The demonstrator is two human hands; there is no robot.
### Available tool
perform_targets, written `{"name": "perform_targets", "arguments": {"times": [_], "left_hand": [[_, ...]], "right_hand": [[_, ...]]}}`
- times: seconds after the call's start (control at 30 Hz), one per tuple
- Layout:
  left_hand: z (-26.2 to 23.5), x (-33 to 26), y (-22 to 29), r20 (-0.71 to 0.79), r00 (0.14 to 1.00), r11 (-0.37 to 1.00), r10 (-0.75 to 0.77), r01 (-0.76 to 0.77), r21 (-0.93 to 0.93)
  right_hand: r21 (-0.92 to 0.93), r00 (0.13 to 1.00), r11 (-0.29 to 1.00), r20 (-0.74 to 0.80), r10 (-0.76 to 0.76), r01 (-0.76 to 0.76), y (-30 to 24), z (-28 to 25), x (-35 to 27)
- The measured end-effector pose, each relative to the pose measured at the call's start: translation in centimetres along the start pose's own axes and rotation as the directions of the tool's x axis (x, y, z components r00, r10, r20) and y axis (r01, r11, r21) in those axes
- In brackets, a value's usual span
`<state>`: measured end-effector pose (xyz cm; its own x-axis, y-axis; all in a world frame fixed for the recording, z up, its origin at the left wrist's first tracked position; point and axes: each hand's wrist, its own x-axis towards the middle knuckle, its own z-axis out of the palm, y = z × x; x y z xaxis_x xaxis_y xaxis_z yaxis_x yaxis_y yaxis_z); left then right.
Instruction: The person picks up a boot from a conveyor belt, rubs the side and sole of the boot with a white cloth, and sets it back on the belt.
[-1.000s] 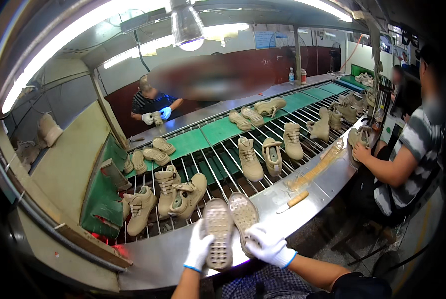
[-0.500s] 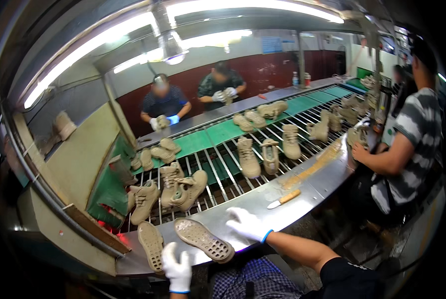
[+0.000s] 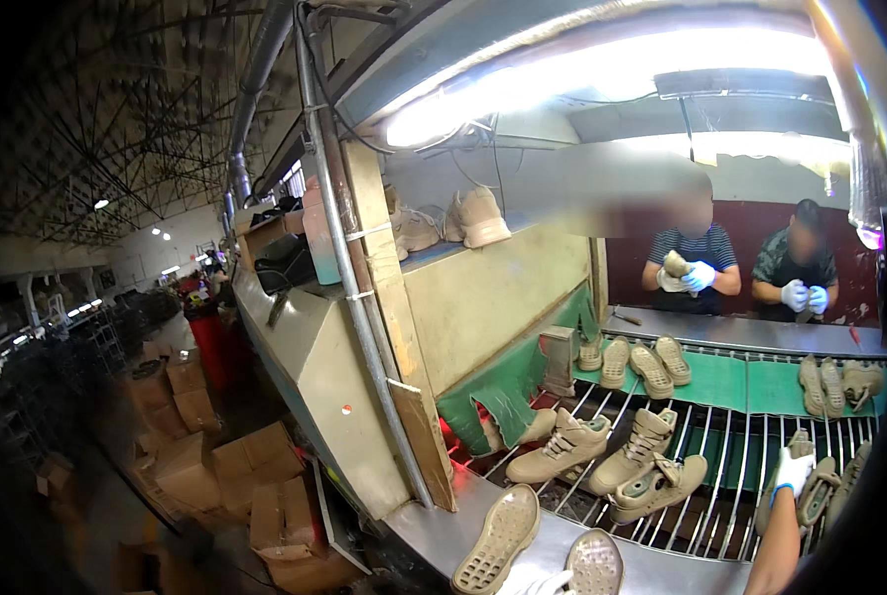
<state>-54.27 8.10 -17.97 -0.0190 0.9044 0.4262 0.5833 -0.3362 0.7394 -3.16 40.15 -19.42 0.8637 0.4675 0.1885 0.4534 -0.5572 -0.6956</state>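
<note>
My right hand (image 3: 794, 466), in a white glove with a blue cuff, reaches over the roller rack. Its fingers are closed at the upper part of a tan boot (image 3: 767, 508), partly hidden by the hand and wrist. Another tan shoe (image 3: 818, 492) sits just right of it. My left hand (image 3: 535, 581), also gloved, shows only in part at the lower edge, fingers apart. It lies between two upturned tan shoes, the left shoe (image 3: 499, 535) and the right shoe (image 3: 594, 565), whose gridded soles face up on the metal ledge; nothing shows in its grip.
Tan shoes (image 3: 560, 446) stand on the metal bars (image 3: 706, 496). Smaller shoes line the green belt (image 3: 716, 382). Across it, two gloved co-workers (image 3: 696, 263) handle shoe parts. A post (image 3: 349, 248) and a panel bound the left; cardboard boxes (image 3: 190, 471) lie beyond.
The view has swung left, bringing boxes and the post into sight. My right hand has moved from above the ledge to the boot on the bars. My left hand stays by the upturned shoes.
</note>
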Motion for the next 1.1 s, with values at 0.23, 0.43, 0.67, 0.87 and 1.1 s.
{"name": "perform_targets", "arguments": {"times": [0.23, 0.43, 0.67, 0.87, 1.1], "left_hand": [[1.3, 0.0, -0.7, 0.013, 1.000, 1.000, 0.016, -0.016, 0.027], [0.6, -3.3, -2.3, -0.006, 1.000, 0.994, -0.002, 0.002, 0.109], [1.1, 0.7, 0.5, 0.079, 0.995, 0.989, -0.069, 0.057, 0.138], [4.0, 7.5, -5.3, 0.035, 0.999, 0.943, 0.013, -0.024, 0.332], [5.8, 13.0, -4.3, 0.282, 0.956, 0.982, -0.081, 0.028, 0.189]], "right_hand": [[0.555, 0.957, 0.780, -0.137, -0.257, 0.289, 6.0, 3.2, 7.3], [0.827, 0.747, 0.212, 0.561, -0.357, -0.520, 3.5, -2.7, -4.1], [0.732, 0.321, 0.672, 0.613, -0.722, 0.114, 6.8, -17.7, -21.4], [0.551, 0.258, 0.805, 0.763, -0.592, 0.220, 11.1, -23.5, -32.6], [0.479, 0.201, 0.862, 0.839, -0.505, 0.166, 11.9, -27.5, -40.7]]}}
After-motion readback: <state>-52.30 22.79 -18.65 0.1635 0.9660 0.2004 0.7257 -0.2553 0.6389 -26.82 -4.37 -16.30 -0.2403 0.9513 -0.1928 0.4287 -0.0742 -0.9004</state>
